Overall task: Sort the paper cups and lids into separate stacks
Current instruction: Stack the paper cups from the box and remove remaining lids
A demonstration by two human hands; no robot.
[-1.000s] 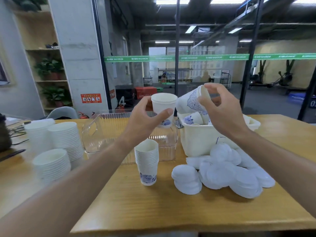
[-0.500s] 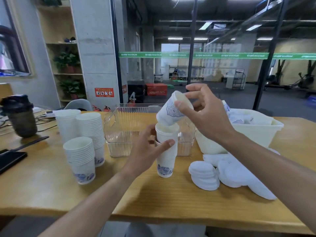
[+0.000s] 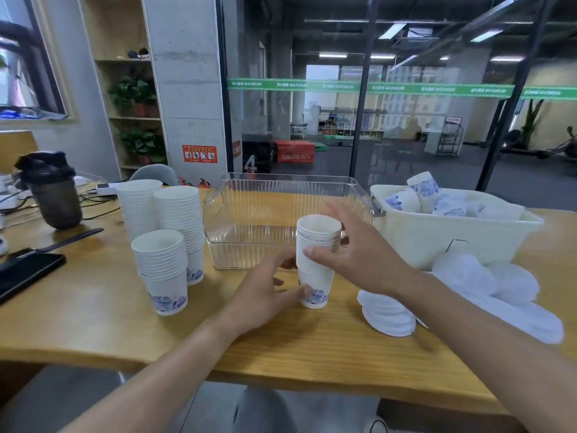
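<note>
Two bare hands meet at a stack of white paper cups (image 3: 315, 260) on a wooden table (image 3: 93, 317).

From left: three earlier white cup stacks (image 3: 165, 242); the left hand (image 3: 265, 295) curls round the stack's base; the right hand (image 3: 349, 248), fingers loosely spread, touches its upper side; white lids (image 3: 387, 314) lie heaped beside it.
</note>
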